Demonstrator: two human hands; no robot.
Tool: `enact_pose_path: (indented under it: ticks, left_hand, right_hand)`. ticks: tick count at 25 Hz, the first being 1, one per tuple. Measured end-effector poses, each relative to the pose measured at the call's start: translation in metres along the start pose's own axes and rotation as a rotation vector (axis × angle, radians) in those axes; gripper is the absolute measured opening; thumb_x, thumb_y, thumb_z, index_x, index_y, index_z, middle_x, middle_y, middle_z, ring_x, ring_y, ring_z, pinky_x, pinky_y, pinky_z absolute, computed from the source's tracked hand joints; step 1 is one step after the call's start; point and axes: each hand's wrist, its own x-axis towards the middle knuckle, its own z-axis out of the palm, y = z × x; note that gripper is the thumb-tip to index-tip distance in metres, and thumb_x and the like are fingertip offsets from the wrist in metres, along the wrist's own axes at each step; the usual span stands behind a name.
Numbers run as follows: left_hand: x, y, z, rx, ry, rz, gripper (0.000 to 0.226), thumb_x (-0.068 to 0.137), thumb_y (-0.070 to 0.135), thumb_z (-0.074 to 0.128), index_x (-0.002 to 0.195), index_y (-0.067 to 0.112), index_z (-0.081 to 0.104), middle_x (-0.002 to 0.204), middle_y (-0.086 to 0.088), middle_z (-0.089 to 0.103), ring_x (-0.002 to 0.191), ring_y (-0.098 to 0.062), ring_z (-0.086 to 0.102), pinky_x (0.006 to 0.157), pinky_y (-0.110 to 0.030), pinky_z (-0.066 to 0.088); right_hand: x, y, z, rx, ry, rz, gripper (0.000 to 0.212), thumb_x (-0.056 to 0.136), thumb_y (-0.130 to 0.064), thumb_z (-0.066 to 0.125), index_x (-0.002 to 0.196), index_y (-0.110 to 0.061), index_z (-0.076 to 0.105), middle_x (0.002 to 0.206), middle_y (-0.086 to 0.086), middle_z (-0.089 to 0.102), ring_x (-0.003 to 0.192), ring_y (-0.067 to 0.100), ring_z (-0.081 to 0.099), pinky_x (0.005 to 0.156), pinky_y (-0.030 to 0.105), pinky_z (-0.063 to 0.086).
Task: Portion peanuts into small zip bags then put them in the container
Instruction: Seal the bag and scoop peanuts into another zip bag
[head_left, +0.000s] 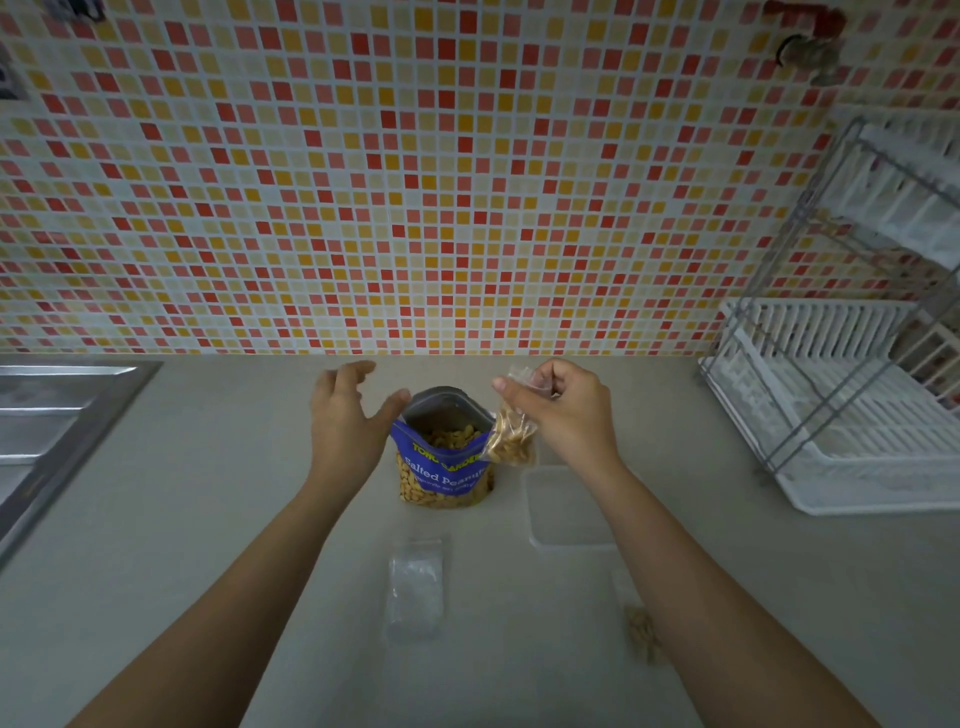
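Nearest the person, between the 2 forearms, a small clear empty zip bag (415, 587) lies flat on the pale grey countertop (208, 519). Just under the right forearm, a second small zip bag with peanuts in it (641, 631) lies on the same surface, partly hidden by the arm.

Further out, just inside the right wrist, sits a shallow clear plastic container (566, 509), rectangular and open-topped; whether anything lies in it, I cannot tell.

Between the 2 hands stands the blue foil pouch of salted peanuts (444, 457), upright, its mouth wide open with nuts visible inside and through the clear lower window.

The left hand (350, 415) is spread, fingers loose and apart, the thumb reaching to the pouch's near-left rim; it grips nothing. Whether the thumb touches the rim I cannot tell.

The right hand (563, 410) is curled, pinching the top edge of a small clear zip bag holding peanuts (511, 434), which hangs tilted just beside the pouch's right rim.

Beyond the right hand, well apart, a white plastic dish rack in a grey metal frame (841, 410) stands on the counter. Beyond the left hand, far off to the side, is the edge of a steel sink (57, 410). Behind everything rises a wall of red, orange and cream mosaic tiles (415, 182).
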Motion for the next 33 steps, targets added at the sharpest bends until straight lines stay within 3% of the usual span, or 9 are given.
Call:
enact_pose_path:
  ticks: [3,5,8,13,16,21,25,28,33]
  left_hand:
    - [-0.034,0.016,0.003,-0.123,0.041,0.168,0.017,0.088,0.022,0.059,0.103,0.013,0.061,0.097,0.004,0.058,0.08,-0.01,0.056,0.07,-0.018,0.045]
    - [-0.054,0.024,0.015,-0.28,-0.307,0.095,0.015,0.086,0.027,0.061,0.094,0.015,0.066,0.089,0.003,0.068,0.079,-0.008,0.063,0.068,-0.01,0.048]
    - [-0.079,0.03,0.037,-0.601,-0.663,-0.113,0.031,0.078,0.033,0.071,0.103,0.015,0.067,0.096,-0.006,0.072,0.093,-0.015,0.067,0.082,-0.023,0.054]
    - [-0.114,0.047,0.064,-0.756,-0.526,-0.292,0.006,0.085,0.005,0.06,0.09,0.001,0.062,0.072,-0.005,0.068,0.067,-0.009,0.064,0.066,-0.016,0.054]
    - [-0.131,0.046,0.074,-0.744,-0.547,-0.359,0.006,0.086,0.006,0.058,0.081,0.007,0.06,0.062,0.003,0.066,0.059,-0.004,0.061,0.061,-0.015,0.052]
    - [-0.178,0.035,0.097,-0.633,-0.568,-0.408,0.009,0.085,0.011,0.062,0.077,0.013,0.068,0.069,-0.001,0.064,0.065,-0.006,0.057,0.067,-0.016,0.048]
    - [-0.213,0.015,0.114,-0.6,-0.541,-0.464,0.028,0.082,0.007,0.066,0.109,0.01,0.062,0.081,-0.012,0.066,0.074,-0.017,0.061,0.07,-0.021,0.054]
    - [-0.228,0.003,0.127,-0.421,-0.529,-0.36,0.045,0.078,0.008,0.07,0.117,0.021,0.052,0.083,-0.007,0.067,0.074,-0.02,0.065,0.073,-0.029,0.054]
    - [-0.234,0.0,0.153,0.004,-0.572,-0.052,0.035,0.079,0.012,0.066,0.113,0.015,0.064,0.083,-0.008,0.066,0.07,-0.021,0.06,0.07,-0.017,0.045]
  right_hand:
    - [-0.006,0.003,-0.009,0.008,0.002,0.004,0.04,0.068,-0.041,0.077,0.055,-0.023,0.045,0.054,-0.008,0.048,0.054,0.011,0.048,0.055,0.028,0.043]
    - [-0.01,0.008,-0.015,0.011,-0.017,0.012,0.041,0.068,-0.042,0.077,0.055,-0.022,0.044,0.053,-0.007,0.047,0.054,0.012,0.048,0.055,0.027,0.043]
    - [-0.02,0.015,-0.02,-0.023,-0.032,0.033,0.044,0.066,-0.043,0.078,0.052,-0.022,0.041,0.05,-0.009,0.043,0.049,0.006,0.042,0.048,0.015,0.035]
    - [-0.03,0.038,-0.047,0.175,-0.269,0.298,0.042,0.064,-0.059,0.071,0.08,-0.022,0.059,0.078,-0.003,0.067,0.072,0.012,0.064,0.072,0.029,0.055]
    - [-0.044,0.052,-0.074,0.285,-0.373,0.386,0.024,0.084,-0.03,0.064,0.101,-0.013,0.062,0.091,0.003,0.068,0.08,0.012,0.065,0.074,0.025,0.052]
    - [-0.075,0.092,-0.096,0.199,-0.285,0.328,0.008,0.081,-0.018,0.069,0.077,-0.023,0.066,0.075,-0.001,0.064,0.069,0.011,0.061,0.067,0.022,0.052]
    - [-0.096,0.129,-0.1,0.083,-0.291,0.36,0.005,0.08,-0.017,0.07,0.078,-0.021,0.07,0.07,-0.003,0.067,0.067,0.016,0.065,0.077,0.033,0.056]
    - [-0.107,0.158,-0.097,-0.074,-0.261,0.354,0.008,0.078,-0.019,0.071,0.085,-0.015,0.073,0.072,-0.003,0.068,0.07,0.013,0.066,0.077,0.029,0.055]
    - [-0.113,0.189,-0.089,-0.384,-0.229,0.287,0.006,0.078,-0.024,0.07,0.081,-0.02,0.073,0.082,0.001,0.074,0.077,0.016,0.067,0.072,0.029,0.053]
